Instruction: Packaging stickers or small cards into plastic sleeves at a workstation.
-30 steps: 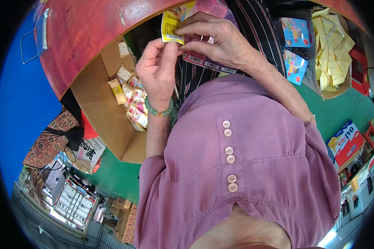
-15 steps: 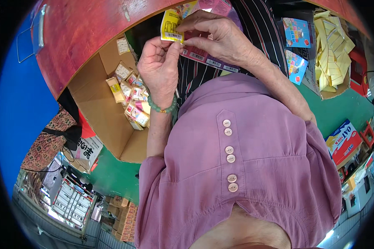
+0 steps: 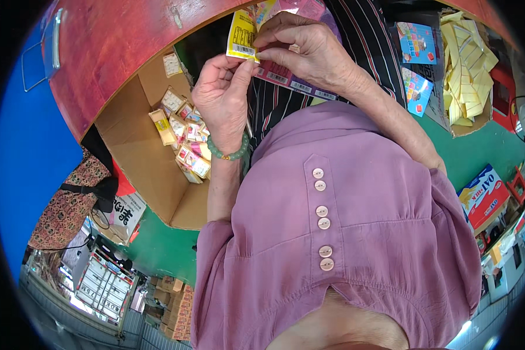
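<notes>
Between my two hands is a small yellow printed card [image 3: 242, 35] with a barcode along its lower edge. My left hand [image 3: 224, 90], with a green bead bracelet at the wrist, pinches the card's bottom corner between thumb and fingers. At the card's right edge, my right hand [image 3: 306, 49] has its thumb and fingertips closed on it. Behind the hands, pink and purple printed sheets [image 3: 294, 81] with barcodes lie over a striped dark cloth [image 3: 364, 52] on my lap. Part of the card's right side is hidden by my right fingers.
A cardboard box [image 3: 134, 128] to my left holds several small wrapped packs [image 3: 189, 134]. To the right, another box holds folded yellow paper pieces [image 3: 466, 64], with blue printed cards [image 3: 416, 44] beside it. A red table [image 3: 116, 55] curves across the far side.
The hands stay nearly in place with the card between them. The card has shifted very slightly, and the view has tilted a little.
</notes>
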A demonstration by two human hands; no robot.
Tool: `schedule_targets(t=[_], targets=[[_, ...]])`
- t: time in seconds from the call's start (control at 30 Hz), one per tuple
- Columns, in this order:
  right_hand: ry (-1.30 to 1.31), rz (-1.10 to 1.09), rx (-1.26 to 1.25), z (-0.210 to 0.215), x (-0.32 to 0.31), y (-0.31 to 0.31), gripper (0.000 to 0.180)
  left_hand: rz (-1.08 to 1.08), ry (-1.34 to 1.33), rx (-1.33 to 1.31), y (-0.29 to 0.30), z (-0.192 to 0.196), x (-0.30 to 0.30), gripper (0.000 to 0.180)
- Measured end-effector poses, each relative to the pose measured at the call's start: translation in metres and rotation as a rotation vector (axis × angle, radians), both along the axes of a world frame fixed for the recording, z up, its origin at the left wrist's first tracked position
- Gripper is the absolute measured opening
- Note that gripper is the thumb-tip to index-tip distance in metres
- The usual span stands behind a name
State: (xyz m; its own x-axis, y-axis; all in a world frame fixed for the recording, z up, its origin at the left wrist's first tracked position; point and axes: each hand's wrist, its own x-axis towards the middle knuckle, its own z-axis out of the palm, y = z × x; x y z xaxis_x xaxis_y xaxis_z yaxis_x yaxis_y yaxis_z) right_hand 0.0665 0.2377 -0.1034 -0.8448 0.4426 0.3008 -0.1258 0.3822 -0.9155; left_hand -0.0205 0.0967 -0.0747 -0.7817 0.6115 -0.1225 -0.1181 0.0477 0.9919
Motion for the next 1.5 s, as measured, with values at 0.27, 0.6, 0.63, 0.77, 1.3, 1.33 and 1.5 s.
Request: schedule_targets(t=[0.27,0.6,0.63,0.77,1.3,1.33,1.5], targets=[[-0.096,-0.009,0.071,0.008,0.002,-0.002,0.016,0.033,-0.009,-0.009,0.004,0.006,0.001,0.012],[-0.085,0.032,0.069,0.009,0.000,-0.001,0.016,0.044,0.072,-0.031,0.004,0.004,0.000,0.015],[-0.089,0.037,0.067,0.009,0.000,-0.001,0.016,0.038,0.084,-0.025,0.004,0.004,0.000,0.016],[-0.081,0.046,0.096,0.009,-0.001,0.000,0.016,0.021,0.128,0.001,0.003,0.004,0.000,0.017],[-0.061,0.081,0.367,0.013,0.002,-0.006,0.017,-0.010,0.342,-0.125,-0.004,0.003,0.001,0.014],[-0.060,0.072,0.359,0.014,0.002,-0.007,0.017,-0.002,0.382,-0.140,-0.003,0.003,0.002,0.013],[-0.088,0.077,0.359,0.014,0.001,-0.010,0.015,0.000,0.413,-0.139,-0.004,0.002,0.002,0.014]])
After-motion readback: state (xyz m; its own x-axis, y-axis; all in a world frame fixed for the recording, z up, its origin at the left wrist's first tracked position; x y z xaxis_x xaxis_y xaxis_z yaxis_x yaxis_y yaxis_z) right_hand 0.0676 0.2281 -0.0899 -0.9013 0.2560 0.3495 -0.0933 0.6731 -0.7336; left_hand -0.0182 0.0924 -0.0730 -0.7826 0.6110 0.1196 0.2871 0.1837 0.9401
